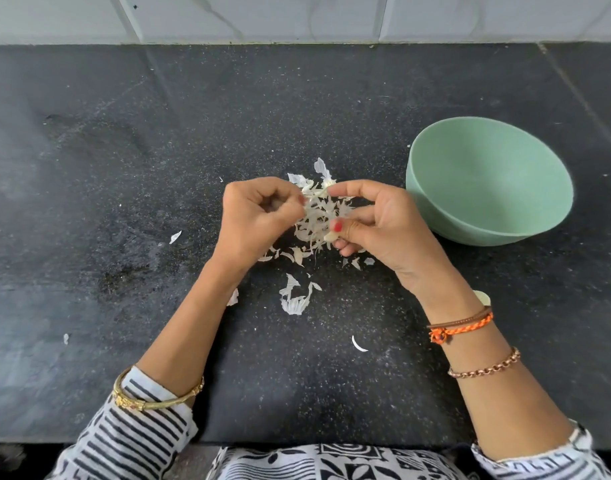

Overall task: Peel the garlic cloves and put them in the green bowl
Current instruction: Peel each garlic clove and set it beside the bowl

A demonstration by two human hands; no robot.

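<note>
Black speckled countertop below a tiled wall. Left hand, at 9 o'clock of the skin pile, pinches a papery husk. Right hand grips a garlic clove between thumb and fingers. Green bowl stands at 3 o'clock, seemingly empty. Peeling appears underway; the next move calls for stripping the remaining skin, then carrying the clove rightward.

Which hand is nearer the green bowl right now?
Right. The right hand is just beside the bowl, on its left, without touching it; the left hand is farther left, across the peel pile.
</note>
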